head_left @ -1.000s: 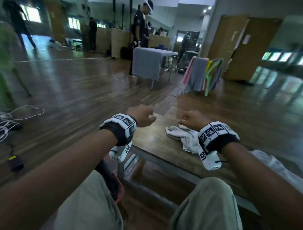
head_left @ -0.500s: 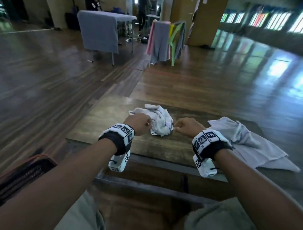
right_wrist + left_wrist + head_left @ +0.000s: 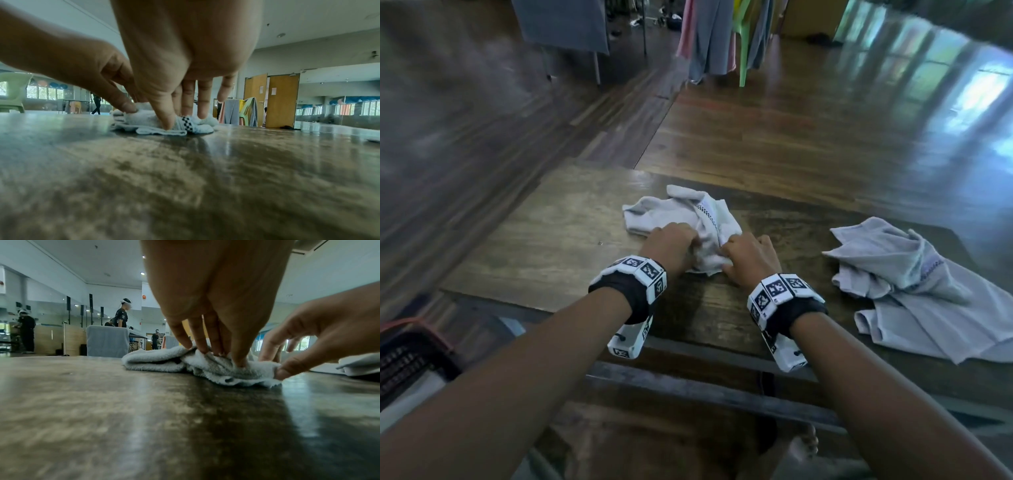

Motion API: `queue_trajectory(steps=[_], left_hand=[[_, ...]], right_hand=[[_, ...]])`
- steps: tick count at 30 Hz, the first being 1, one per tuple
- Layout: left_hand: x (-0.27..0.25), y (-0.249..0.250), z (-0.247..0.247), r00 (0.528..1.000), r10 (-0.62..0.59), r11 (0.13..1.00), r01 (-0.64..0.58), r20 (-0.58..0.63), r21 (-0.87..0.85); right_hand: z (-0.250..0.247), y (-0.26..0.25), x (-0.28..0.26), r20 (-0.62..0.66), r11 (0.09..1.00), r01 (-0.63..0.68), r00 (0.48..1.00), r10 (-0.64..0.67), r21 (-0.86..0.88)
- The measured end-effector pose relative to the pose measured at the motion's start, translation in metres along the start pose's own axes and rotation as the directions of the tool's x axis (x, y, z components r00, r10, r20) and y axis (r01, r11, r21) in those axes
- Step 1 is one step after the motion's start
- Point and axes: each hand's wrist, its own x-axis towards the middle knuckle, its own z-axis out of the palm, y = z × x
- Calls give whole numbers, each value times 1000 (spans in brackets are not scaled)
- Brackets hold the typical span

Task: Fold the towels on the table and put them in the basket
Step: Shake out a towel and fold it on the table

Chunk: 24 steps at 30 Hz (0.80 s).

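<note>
A crumpled white towel [image 3: 671,212] with a black checkered stripe lies in the middle of the wooden table [image 3: 534,253]. Both hands are down on its near edge. My left hand [image 3: 690,245] pinches a fold between thumb and fingers; the left wrist view shows the fingertips [image 3: 218,353] dug into the towel [image 3: 156,360]. My right hand [image 3: 736,250] pinches the towel's near right corner, thumb in front of the checkered stripe [image 3: 186,124], and is seen from the side in the left wrist view [image 3: 275,363]. A second, grey towel [image 3: 914,294] lies rumpled at the table's right.
A dark basket [image 3: 410,356] with an orange rim sits on the floor at my lower left, partly cut off. Beyond the table stand a green chair draped with cloths [image 3: 722,34] and a grey-covered table [image 3: 561,24]. People stand far back in the hall.
My view has tipped down onto the table. Both hands went from closed fists held over the near edge to reaching forward and gripping the white towel.
</note>
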Motion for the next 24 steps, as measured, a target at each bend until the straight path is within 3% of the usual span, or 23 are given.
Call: queue_trajectory(steps=[3,7,13,16,18,20,22,24], left_hand=[[1,-3,5,1000,-4,999,5,-18,49],[-10,-9,1,999,12,1000,-13,-44,-23],[-53,-27,-18,999,25,999,-27,46,26],[-77,-51,-27,995,-87,990,92,-50,106],[-88,-65,-31,965,-217,973,226,-145,49],[-96,-72,-30,929,-279,960,280,-244,-30],[-103,-67,-23,923,-209,978,199,-322,-63],[-110,-53,-13,950,-76,997,70,-302,-30]], right_hand=[[2,1,-2,-17,999,-22,1000,22,26],[-3,3,-18,-44,993,-7,999,12,117],[-13,-15,-60,-88,960,166,985,-150,224],[-18,-11,-67,-136,958,116,987,-83,263],[-22,-7,-68,-120,965,67,992,-37,254],[-23,-10,-68,-100,971,75,994,-53,229],[-21,-19,-68,-106,966,121,989,-99,228],[-18,-29,-67,-149,954,179,978,-146,239]])
